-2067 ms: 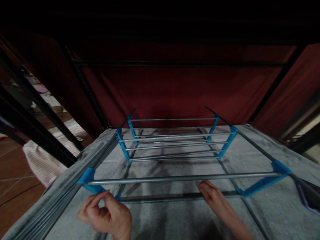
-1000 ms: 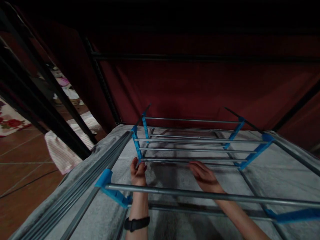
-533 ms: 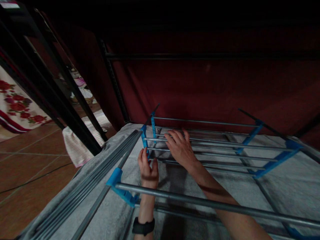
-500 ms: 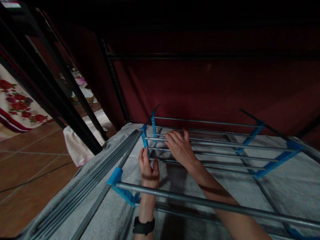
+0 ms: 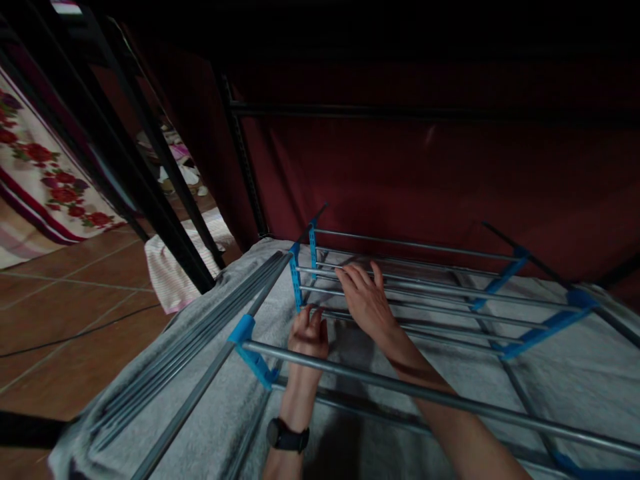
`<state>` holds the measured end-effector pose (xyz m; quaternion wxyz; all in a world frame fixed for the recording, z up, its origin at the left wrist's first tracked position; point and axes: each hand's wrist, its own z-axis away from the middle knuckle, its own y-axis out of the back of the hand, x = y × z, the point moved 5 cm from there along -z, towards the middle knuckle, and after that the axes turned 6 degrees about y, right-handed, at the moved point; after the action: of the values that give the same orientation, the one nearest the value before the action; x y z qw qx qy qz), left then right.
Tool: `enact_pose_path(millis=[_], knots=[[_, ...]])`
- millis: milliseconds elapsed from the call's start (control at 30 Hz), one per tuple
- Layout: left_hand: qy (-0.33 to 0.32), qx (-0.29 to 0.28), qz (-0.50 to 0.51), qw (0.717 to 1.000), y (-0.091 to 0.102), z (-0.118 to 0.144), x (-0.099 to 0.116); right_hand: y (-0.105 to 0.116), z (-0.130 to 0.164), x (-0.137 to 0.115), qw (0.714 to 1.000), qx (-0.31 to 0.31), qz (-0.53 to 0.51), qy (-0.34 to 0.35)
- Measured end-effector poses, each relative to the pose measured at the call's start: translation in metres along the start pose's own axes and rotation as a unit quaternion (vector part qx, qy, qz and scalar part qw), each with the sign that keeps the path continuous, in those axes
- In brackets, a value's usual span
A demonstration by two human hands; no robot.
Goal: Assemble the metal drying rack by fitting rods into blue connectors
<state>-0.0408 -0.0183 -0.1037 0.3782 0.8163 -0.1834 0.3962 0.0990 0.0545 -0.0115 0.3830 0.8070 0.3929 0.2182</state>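
The left hand (image 5: 309, 333) is curled around a thin metal rod at the near left corner of the folded rack section (image 5: 400, 287), its fingers closed over the rod just beside a blue plastic bracket (image 5: 296, 280). A dark watch (image 5: 286, 437) sits on that wrist. The right hand (image 5: 367, 300) lies open and flat, palm down, fingers spread forward across the grey rods of the same section; it grips nothing and only rests on them. Both forearms pass under a thicker grey crossbar (image 5: 400, 390) that runs across the view nearer the camera, joined at its left end to another blue connector (image 5: 253, 347).

The rack is a set of parallel metal rods held by blue side pieces, with further blue brackets on its right side (image 5: 537, 327). It lies on a grey towel-like cloth (image 5: 210, 413) that covers the surface below. A bundle of long grey rods (image 5: 200, 333) lies along the left edge of the cloth.

Behind the rack hangs dark red fabric (image 5: 400, 180) stretched over a black frame (image 5: 245, 167). To the left are terracotta floor tiles (image 5: 65, 300), a pale striped cloth (image 5: 170, 267) on the floor and a floral-patterned fabric (image 5: 45, 193).
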Motion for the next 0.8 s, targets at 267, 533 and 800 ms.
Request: enact_pose_path(millis=[267,533,800], knots=[[-0.021,-0.024,-0.052,0.998,0.001,0.018,0.001,-0.001,0.080,-0.008,0.998,0.026,-0.003,-0.051],[0.038,-0.042,0.041,0.998,0.004,0.023,0.004,0.014,0.242,-0.063,0.982,-0.032,-0.093,-0.159],[-0.096,-0.188,-0.118,0.970,0.071,0.140,0.070,0.067,0.287,-0.096,0.956,-0.030,-0.220,-0.192]])
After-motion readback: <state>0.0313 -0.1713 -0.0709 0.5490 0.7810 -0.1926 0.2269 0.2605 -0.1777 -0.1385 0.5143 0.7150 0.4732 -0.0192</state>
